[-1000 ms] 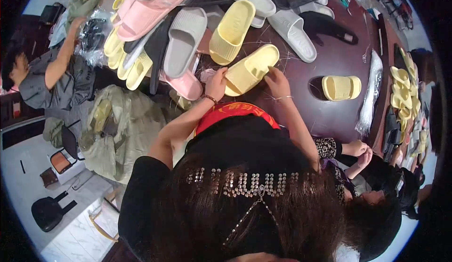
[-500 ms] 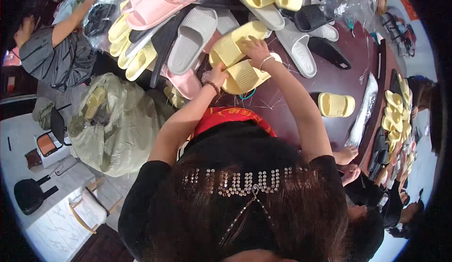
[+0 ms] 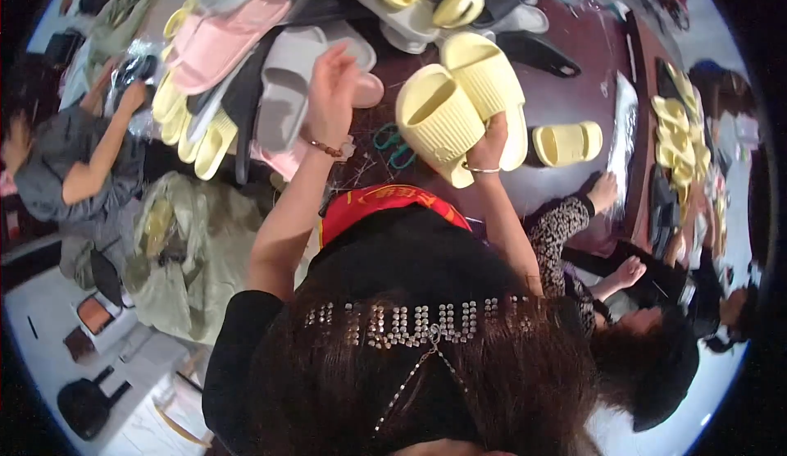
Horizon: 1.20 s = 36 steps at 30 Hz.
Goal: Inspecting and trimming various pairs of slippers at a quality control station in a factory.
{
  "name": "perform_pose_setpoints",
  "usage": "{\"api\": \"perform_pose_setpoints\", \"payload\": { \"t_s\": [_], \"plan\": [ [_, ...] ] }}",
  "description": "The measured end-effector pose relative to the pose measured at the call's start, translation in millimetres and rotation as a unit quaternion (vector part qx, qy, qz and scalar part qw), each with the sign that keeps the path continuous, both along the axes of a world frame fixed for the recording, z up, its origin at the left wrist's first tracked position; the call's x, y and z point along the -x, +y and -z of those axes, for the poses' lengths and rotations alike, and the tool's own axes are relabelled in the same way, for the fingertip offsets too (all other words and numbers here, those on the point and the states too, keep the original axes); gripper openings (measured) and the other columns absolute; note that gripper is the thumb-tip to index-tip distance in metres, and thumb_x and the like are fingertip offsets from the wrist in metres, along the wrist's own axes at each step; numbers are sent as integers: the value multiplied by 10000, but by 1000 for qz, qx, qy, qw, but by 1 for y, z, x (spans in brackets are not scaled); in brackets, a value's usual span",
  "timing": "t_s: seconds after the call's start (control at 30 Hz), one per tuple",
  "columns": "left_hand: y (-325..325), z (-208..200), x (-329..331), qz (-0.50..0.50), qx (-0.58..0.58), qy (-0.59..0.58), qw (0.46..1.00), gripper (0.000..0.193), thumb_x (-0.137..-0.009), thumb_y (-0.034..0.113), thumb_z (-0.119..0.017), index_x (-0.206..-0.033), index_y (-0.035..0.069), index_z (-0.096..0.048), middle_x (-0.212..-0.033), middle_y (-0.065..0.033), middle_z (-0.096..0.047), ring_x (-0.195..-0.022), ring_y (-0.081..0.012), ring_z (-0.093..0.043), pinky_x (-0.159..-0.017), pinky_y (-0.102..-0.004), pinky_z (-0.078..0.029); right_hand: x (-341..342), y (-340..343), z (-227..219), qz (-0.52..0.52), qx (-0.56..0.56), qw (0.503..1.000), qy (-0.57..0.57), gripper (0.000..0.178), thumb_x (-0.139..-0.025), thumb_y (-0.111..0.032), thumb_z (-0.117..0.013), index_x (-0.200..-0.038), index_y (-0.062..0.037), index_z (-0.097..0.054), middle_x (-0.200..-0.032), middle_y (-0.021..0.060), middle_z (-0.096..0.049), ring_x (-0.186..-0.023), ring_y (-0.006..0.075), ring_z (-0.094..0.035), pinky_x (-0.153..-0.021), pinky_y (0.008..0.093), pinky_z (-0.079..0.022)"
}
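My right hand (image 3: 489, 143) is raised above the dark brown table (image 3: 586, 46) and grips a pair of pale yellow slide sandals (image 3: 459, 103) held side by side. My left hand (image 3: 330, 87) is lifted with its fingers apart and holds nothing; it hovers over a grey slide sandal (image 3: 287, 87) in the heap. A beaded bracelet sits on my left wrist and a thin bangle on my right.
A heap of pink, grey, yellow, white and black sandals (image 3: 213, 42) covers the far table. One yellow sandal (image 3: 567, 143) lies alone at the right. A person in grey (image 3: 61, 169) reaches in from the left. Another person's hands (image 3: 608, 192) rest at the right, near stacked yellow sandals (image 3: 680, 140). A green bag (image 3: 176, 251) stands below left.
My right hand has lifted the two yellow sandals off the table as a pair. My left hand has let go and risen over the grey sandal.
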<state>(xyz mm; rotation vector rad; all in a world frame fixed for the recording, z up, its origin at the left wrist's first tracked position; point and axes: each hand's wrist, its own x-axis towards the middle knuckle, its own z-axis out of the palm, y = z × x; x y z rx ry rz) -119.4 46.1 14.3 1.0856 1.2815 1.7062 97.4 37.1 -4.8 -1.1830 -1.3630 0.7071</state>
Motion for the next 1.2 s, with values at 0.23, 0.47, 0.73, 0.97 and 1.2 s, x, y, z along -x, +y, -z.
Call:
{"api": "perform_pose_setpoints", "payload": {
  "t_s": [0.23, 0.47, 0.73, 0.97, 1.2],
  "plan": [
    [-46, 101, -50, 252, 69, 552, 792, 468, -710, 191, -611, -1133, 81, -446, -909, -162, -537, -829, -299, -539, -725, -387, -432, -64, -27, 47, 209, -28, 967, -144, 334, -656, -119, -604, -947, 25, -528, -825, 157, -548, -792, 329, -510, -699, 388, -392],
    [-43, 119, -60, 314, 129, 642, 687, 484, -691, 241, -631, -1108, 79, -449, -956, -140, -511, -903, -310, -507, -717, -417, -415, -80, -30, 62, 283, -36, 943, -169, 285, -667, -128, -599, -912, 5, -542, -841, 151, -545, -779, 319, -512, -720, 386, -369],
    [-41, 124, -59, 165, 109, 662, 723, 460, -646, 213, -645, -1057, 93, -475, -972, -115, -480, -925, -279, -461, -713, -403, -379, -93, -36, 51, 252, 4, 949, -188, 291, -699, -56, -609, -959, 54, -539, -911, 160, -583, -822, 289, -576, -732, 338, -440],
    [-34, 117, -57, 165, 158, 698, 679, 519, -591, 188, -654, -1070, 116, -468, -999, -109, -447, -919, -283, -432, -739, -405, -343, -92, -42, 53, 240, 10, 929, -280, 317, -658, -123, -601, -944, -10, -522, -886, 143, -520, -891, 309, -463, -833, 397, -281],
    [-19, 127, -48, 148, 12, 735, 661, 488, -588, 182, -638, -1050, 123, -492, -1094, -138, -421, -1008, -295, -385, -813, -436, -307, -89, -38, 43, 256, -29, 913, -316, 327, -647, -112, -599, -949, -15, -520, -899, 142, -520, -900, 314, -460, -839, 398, -280]
  ]
}}
